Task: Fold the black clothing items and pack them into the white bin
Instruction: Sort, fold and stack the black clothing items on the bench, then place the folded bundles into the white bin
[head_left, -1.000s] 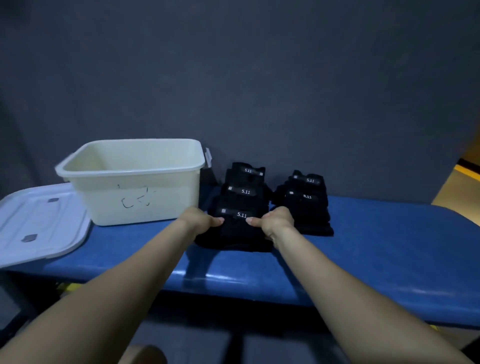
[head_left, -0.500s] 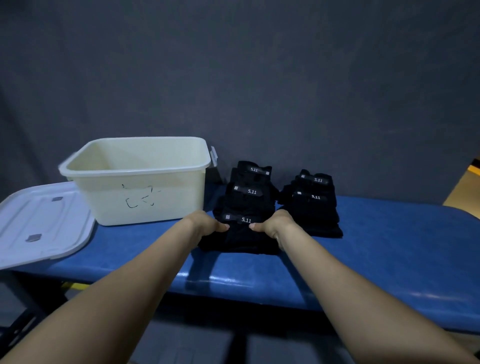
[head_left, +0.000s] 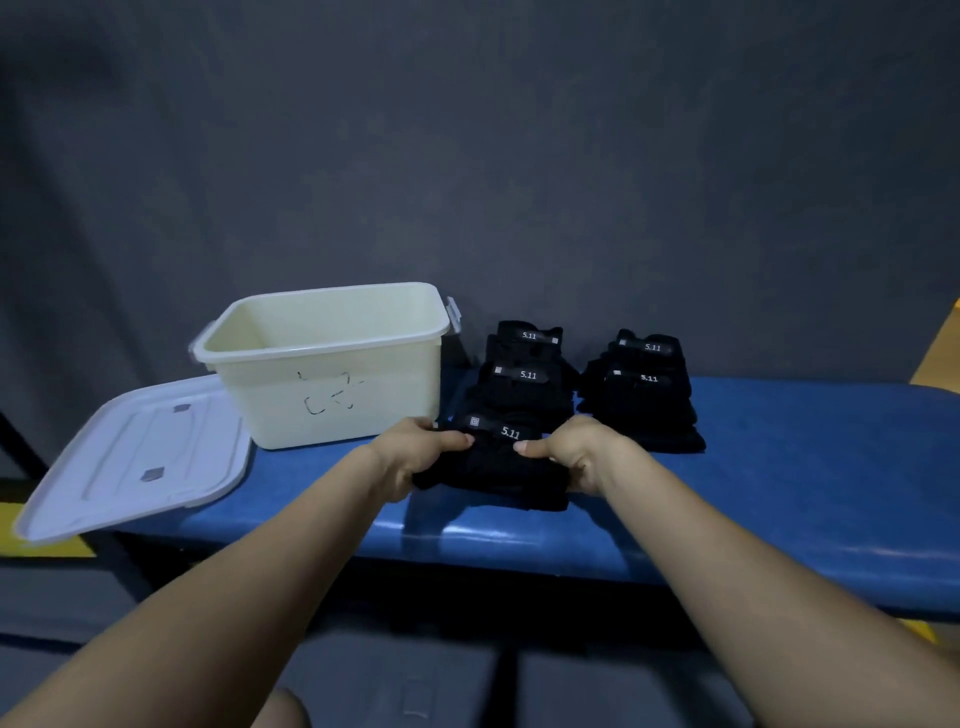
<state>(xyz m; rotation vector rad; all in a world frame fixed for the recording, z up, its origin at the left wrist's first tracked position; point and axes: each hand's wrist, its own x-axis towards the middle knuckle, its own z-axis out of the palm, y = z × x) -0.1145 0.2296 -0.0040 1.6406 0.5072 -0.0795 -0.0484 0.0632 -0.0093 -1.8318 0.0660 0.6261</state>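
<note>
Blue bench (head_left: 779, 467): both hands (head_left: 415, 452) (head_left: 576, 452) grip folded black garment (head_left: 493, 467)

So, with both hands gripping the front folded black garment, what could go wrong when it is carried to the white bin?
1. The left hand and right hand grip only the ends of the folded black garment; its middle may sag and unfold.
2. The white plastic bin has a high wall; the garment may catch on the rim.
3. Lifting may disturb the other folded black garments close behind.
</note>
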